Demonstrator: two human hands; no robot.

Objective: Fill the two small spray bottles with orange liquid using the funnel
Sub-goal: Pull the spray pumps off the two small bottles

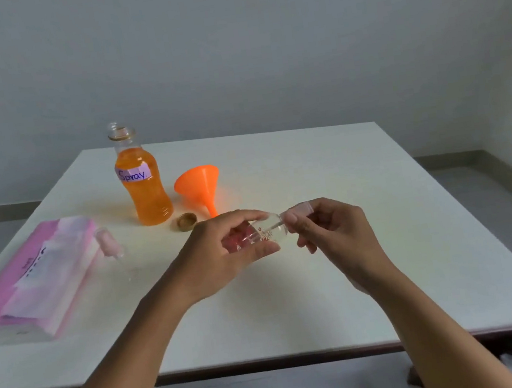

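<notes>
Head view shows a person's two bare hands over a white bench (328,298). The left hand (220,251) curls its fingers round a small clear spray bottle (266,233) and holds it tipped on its side, up off the bench. The bottle has little flowers printed on it. It looks empty, with no orange in it. The right hand (328,229) pinches the pale spray top (298,212) at the neck of that bottle with its thumb and fingers. A thin tube shows inside the clear bottle.

Farther back on the bench stands a big bottle (146,192) full of orange liquid, with a label that says "Spray." Its mouth is open. A gold cap (187,221) lies just beside its foot. The orange funnel (198,182) lies on its side next to the big bottle, with its thin end near the gold cap.

On the left lies a pink tissue pack (35,274). What looks like the second spray bottle (112,247), with a pink top, lies right beside the pack. It is blurry.
</notes>
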